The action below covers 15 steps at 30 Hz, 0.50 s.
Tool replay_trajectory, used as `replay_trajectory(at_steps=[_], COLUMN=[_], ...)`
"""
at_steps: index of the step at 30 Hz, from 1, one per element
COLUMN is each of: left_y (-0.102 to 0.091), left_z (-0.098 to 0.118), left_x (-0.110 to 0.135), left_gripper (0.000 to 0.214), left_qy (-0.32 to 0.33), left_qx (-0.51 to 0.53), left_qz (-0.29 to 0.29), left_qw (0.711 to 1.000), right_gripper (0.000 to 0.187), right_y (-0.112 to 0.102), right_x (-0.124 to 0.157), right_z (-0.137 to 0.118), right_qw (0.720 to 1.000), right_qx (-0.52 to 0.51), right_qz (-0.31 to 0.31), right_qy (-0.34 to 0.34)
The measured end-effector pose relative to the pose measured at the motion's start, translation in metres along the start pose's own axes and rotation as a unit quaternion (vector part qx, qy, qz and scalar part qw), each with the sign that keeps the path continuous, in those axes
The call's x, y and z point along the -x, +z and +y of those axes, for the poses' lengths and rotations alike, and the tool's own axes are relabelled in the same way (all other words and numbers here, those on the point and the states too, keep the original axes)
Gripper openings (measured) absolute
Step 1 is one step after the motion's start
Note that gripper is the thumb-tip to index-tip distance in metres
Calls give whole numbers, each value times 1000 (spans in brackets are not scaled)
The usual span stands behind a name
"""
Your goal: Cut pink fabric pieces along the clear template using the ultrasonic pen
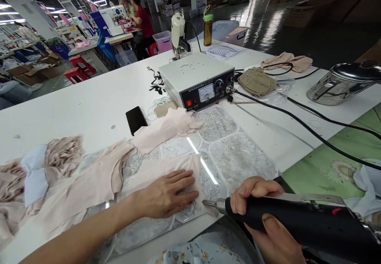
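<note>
My left hand [166, 194] lies flat, fingers stretched out, pressing a pale pink fabric piece [157, 172] onto a scratched clear cutting plate [238, 157]. My right hand [262, 216] is wrapped round a black handheld cutter [303, 220]. Its metal tip [210, 204] sits at the fabric's right edge, just beyond my left fingertips. A black cable [297, 123] runs from the cutter's side of the table to a white control box [198, 81] with a dial and red button.
More pink fabric pieces [166, 127] and a heap with a blue pad [35, 172] lie to the left. A black phone [136, 119], a steel pot [345, 83], a bottle [208, 27] and paper patterns stand behind. A person sews at a far machine [143, 22].
</note>
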State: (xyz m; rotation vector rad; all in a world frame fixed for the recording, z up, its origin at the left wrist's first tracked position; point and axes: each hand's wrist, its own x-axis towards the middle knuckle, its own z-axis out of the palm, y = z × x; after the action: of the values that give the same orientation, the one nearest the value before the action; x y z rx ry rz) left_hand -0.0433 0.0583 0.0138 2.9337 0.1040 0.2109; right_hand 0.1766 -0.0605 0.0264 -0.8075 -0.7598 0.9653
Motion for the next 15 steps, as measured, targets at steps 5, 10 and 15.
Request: replay_trajectory(at_steps=[5, 10, 15], left_y=[-1, -1, -3], left_z=[-1, -1, -1], left_x=[2, 2, 0], left_gripper=[30, 30, 29], left_qy=[6, 17, 18], left_qx=[14, 25, 49], left_qz=[-5, -4, 6], left_qw=[1000, 1000, 999], right_gripper=[11, 12, 12], right_y=[3, 1, 2], right_x=[0, 2, 3], right_z=[-2, -3, -4], right_qw=[1000, 1000, 1000], right_qx=[9, 7, 8], right_qz=[10, 5, 19], right_qy=[3, 7, 15])
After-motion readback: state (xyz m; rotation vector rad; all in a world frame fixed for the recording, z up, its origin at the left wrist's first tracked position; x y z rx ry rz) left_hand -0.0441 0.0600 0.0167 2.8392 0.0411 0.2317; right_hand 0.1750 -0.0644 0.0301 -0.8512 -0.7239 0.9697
